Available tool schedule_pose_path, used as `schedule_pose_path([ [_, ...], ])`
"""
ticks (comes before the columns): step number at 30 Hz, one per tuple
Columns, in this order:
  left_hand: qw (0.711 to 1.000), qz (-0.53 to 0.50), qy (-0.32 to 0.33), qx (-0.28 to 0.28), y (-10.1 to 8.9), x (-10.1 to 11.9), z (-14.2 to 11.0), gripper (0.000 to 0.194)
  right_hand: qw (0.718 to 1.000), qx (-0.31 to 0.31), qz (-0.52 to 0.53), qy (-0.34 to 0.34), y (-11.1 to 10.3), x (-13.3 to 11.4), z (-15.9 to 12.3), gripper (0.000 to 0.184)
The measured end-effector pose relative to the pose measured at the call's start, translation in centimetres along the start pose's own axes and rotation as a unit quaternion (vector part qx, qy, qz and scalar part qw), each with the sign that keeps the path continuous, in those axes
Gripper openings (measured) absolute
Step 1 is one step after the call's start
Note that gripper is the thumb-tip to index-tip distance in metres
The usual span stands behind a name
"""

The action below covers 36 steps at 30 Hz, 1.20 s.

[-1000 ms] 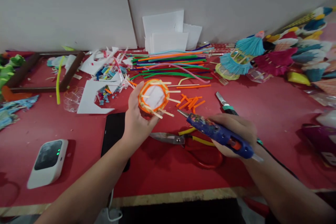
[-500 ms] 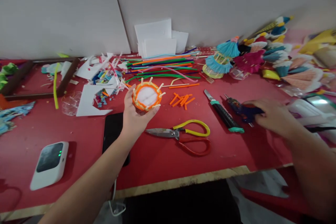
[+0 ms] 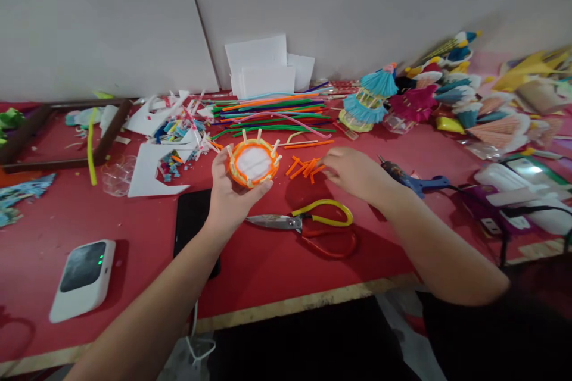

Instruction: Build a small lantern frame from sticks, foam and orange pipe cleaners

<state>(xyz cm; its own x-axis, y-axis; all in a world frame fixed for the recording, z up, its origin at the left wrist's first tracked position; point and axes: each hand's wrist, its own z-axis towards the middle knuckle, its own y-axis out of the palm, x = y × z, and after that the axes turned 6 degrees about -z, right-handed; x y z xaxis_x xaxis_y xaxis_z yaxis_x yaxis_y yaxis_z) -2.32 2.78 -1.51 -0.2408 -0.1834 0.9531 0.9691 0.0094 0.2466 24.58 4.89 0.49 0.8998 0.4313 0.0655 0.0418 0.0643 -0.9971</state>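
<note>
My left hand point(image 3: 230, 196) grips the rim of a small round craft piece point(image 3: 254, 164) with a white base, an orange and yellow border and short pale sticks standing around it. Over a small pile of cut orange pipe cleaner pieces point(image 3: 304, 166) is my right hand point(image 3: 357, 175), its fingertips pinched at the right end of one piece. A blue glue gun point(image 3: 413, 181) lies on the table beyond my right forearm. Scissors point(image 3: 279, 222) with one yellow and one red handle rest below the craft piece. The utility knife is hidden by my right arm.
Long coloured pipe cleaners point(image 3: 272, 108) lie at the back before white foam sheets point(image 3: 268, 80). Blue paper-roofed models point(image 3: 366, 101) stand back right. A black phone point(image 3: 190, 220) and a white device point(image 3: 83, 280) lie left, near foam scraps point(image 3: 152, 175). A power strip point(image 3: 496, 214) sits right.
My right hand has set the glue gun down at the right, let it go and come back left to the orange pieces. My left hand still holds the craft piece, its tilt slightly changed.
</note>
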Motion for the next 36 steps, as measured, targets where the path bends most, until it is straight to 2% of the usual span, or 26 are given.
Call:
schedule_pose_path([
  [3, 0.998, -0.04, -0.04, -0.003, 0.3, 0.6, 0.1, 0.082, 1.0, -0.013, -0.004, 0.01, 0.6, -0.3, 0.8, 0.019],
  [6, 0.988, -0.101, -0.114, -0.009, 0.5, 1.0, 0.1, 0.078, 1.0, -0.009, 0.005, 0.005, 0.8, 0.0, 0.7, 0.018],
  [9, 0.972, -0.138, -0.189, -0.013, 0.6, 1.3, -0.1, 0.069, 0.997, 0.054, 0.062, 0.007, 0.8, 0.0, 0.0, 0.014],
  [12, 0.963, -0.143, -0.229, -0.018, 0.7, 1.6, -0.3, 0.066, 0.968, 0.163, 0.189, 0.032, 0.6, -0.7, -0.6, 0.012],
  [15, 0.953, -0.138, -0.27, -0.023, 0.9, 2.0, -0.4, 0.073, 0.916, 0.217, 0.328, 0.08, -0.8, -1.6, -0.8, 0.013],
  [17, 0.947, -0.137, -0.288, -0.029, 1.0, 2.3, -0.5, 0.076, 0.88, 0.218, 0.412, 0.094, -2.4, -2.0, -0.6, 0.014],
  [19, 0.947, -0.138, -0.29, -0.028, 1.2, 2.5, -0.6, 0.076, 0.858, 0.206, 0.463, 0.085, -4.6, -2.4, -0.2, 0.013],
  [23, 0.944, -0.164, -0.288, -0.003, 1.3, 2.5, -0.6, 0.066, 0.843, 0.209, 0.492, 0.063, -8.8, -3.2, 1.3, 0.005],
  [26, 0.939, -0.202, -0.279, -0.004, 1.2, 2.4, -0.4, 0.049, 0.838, 0.18, 0.511, 0.058, -10.9, -4.1, 2.4, 0.003],
  [30, 0.939, -0.231, -0.254, -0.016, 1.0, 2.3, -0.1, 0.04, 0.842, 0.143, 0.517, 0.065, -11.8, -5.0, 3.3, 0.007],
  [34, 0.941, -0.229, -0.246, -0.024, 0.7, 2.3, -0.2, 0.046, 0.852, 0.134, 0.502, 0.061, -11.6, -5.1, 3.6, 0.007],
  [36, 0.942, -0.224, -0.248, -0.023, 0.6, 2.4, -0.2, 0.047, 0.849, 0.122, 0.512, 0.057, -11.4, -5.0, 3.9, 0.007],
])
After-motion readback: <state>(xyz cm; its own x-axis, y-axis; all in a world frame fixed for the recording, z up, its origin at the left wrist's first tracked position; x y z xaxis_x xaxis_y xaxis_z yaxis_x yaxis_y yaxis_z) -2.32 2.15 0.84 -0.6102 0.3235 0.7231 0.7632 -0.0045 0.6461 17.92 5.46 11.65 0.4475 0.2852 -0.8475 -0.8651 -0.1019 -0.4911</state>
